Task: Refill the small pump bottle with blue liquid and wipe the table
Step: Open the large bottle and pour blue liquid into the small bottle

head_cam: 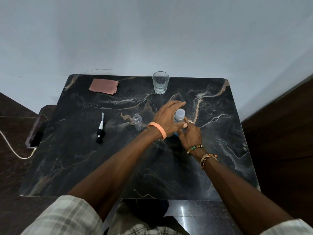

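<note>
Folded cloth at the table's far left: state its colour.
The folded cloth is dusty pink; head view.

Your worktop (pixel 84 167) is black marble with tan and white veins. The folded cloth (pixel 103 86) is dusty pink; your wristband (pixel 161 129) is peach.

You have one small bottle (pixel 138 122), one larger bottle (pixel 179 115), one glass (pixel 160 82), one cloth (pixel 103 86), one pump (pixel 100 129), one phone (pixel 36 139), one cable (pixel 10 146).
</note>
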`<state>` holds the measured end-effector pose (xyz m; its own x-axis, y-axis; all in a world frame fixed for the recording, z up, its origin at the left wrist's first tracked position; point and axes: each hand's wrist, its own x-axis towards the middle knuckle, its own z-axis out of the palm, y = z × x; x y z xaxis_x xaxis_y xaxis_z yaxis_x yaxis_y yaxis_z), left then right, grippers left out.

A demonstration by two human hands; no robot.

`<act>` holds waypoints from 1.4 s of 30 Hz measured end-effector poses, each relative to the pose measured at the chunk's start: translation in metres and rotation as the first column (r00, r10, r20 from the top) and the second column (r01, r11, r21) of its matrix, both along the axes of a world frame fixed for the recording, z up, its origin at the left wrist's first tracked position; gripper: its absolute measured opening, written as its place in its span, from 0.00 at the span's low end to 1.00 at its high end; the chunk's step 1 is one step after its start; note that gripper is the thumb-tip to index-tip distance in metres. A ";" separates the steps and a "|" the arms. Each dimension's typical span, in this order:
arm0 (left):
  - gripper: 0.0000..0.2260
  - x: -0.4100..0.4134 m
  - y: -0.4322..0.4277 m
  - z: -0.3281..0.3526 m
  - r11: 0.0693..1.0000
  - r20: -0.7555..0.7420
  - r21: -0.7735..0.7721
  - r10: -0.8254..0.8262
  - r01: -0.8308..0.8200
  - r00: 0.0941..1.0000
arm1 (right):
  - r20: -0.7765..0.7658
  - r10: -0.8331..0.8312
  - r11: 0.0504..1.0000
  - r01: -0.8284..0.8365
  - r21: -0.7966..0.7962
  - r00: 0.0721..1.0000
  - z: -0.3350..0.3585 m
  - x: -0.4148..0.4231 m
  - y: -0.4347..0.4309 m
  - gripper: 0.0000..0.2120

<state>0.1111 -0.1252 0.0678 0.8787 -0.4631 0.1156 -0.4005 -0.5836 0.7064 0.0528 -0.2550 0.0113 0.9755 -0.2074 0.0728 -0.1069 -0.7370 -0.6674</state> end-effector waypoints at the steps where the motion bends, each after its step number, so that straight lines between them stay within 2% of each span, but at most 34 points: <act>1: 0.29 0.000 0.000 0.000 1.000 -0.009 -0.007 -0.020 0.020 1.000 | -0.007 -0.002 1.000 0.002 -0.005 1.000 0.000 0.001 -0.001 0.18; 3: 0.23 0.001 0.001 -0.001 1.000 -0.018 -0.021 -0.012 0.011 1.000 | -0.048 -0.010 1.000 0.009 -0.027 0.999 -0.001 0.001 -0.001 0.21; 5: 0.22 0.004 0.001 0.000 0.999 -0.013 -0.012 0.037 -0.037 0.999 | -0.061 -0.017 1.000 0.016 -0.025 0.998 -0.001 0.001 0.000 0.23; 10: 0.30 0.000 0.002 0.000 1.000 -0.002 -0.002 -0.012 0.012 1.000 | -0.028 0.007 1.000 -0.007 0.000 1.000 0.000 0.001 0.000 0.22; 14: 0.21 0.002 0.000 -0.001 1.000 0.014 -0.016 0.024 -0.023 1.000 | -0.058 -0.033 0.999 0.032 -0.025 0.998 0.000 0.001 -0.002 0.23; 16: 0.24 0.004 -0.002 0.002 0.999 0.001 -0.004 0.049 -0.049 0.999 | -0.054 -0.028 0.999 0.027 -0.020 0.998 0.001 0.001 -0.001 0.23; 19: 0.31 0.003 -0.002 0.003 1.000 -0.007 0.005 -0.004 0.004 1.000 | -0.036 -0.021 1.000 0.021 -0.022 0.999 0.001 0.002 -0.002 0.22; 23: 0.22 0.005 -0.002 0.001 1.000 -0.001 -0.014 -0.003 0.003 1.000 | -0.058 -0.035 0.999 0.034 -0.026 0.998 0.000 0.002 -0.003 0.23; 26: 0.26 0.006 -0.003 0.003 0.999 -0.015 -0.001 0.035 -0.036 0.999 | -0.051 -0.033 0.999 0.032 -0.008 0.998 0.001 0.003 -0.002 0.23; 28: 0.31 0.005 -0.003 0.002 1.000 -0.011 -0.004 0.001 -0.002 1.000 | -0.036 -0.024 1.000 0.024 -0.009 0.999 0.000 0.003 -0.002 0.22; 33: 0.21 0.005 -0.004 0.003 1.000 -0.007 -0.018 0.004 -0.004 1.000 | -0.092 -0.052 0.999 0.052 -0.003 0.994 -0.002 0.003 -0.003 0.26; 35: 0.23 0.006 -0.005 0.004 0.999 -0.027 -0.018 0.045 -0.046 0.999 | -0.070 -0.047 0.999 0.049 0.013 0.996 -0.001 0.003 -0.002 0.25; 38: 0.30 0.004 -0.004 0.003 0.999 -0.016 -0.035 0.002 -0.003 1.000 | -0.016 -0.013 0.999 0.013 0.046 1.000 0.002 0.002 -0.001 0.21; 42: 0.24 0.004 -0.003 0.001 0.999 -0.019 -0.043 -0.002 0.001 1.000 | -0.062 -0.032 0.999 0.033 0.007 0.998 -0.001 0.003 -0.002 0.24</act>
